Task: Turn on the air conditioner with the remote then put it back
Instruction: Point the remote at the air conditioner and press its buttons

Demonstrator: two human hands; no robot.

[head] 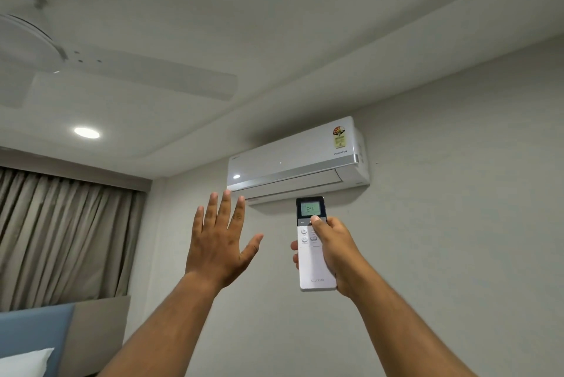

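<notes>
A white wall-mounted air conditioner hangs high on the wall, its lower flap shut. My right hand grips a white remote held upright and pointed at the unit, with the thumb pressed on a button just under the lit screen, which reads 24. My left hand is raised beside it, palm forward, fingers spread, holding nothing.
A white ceiling fan hangs at upper left, with a round ceiling light below it. Beige curtains cover the left wall. A blue headboard and a white pillow sit at bottom left.
</notes>
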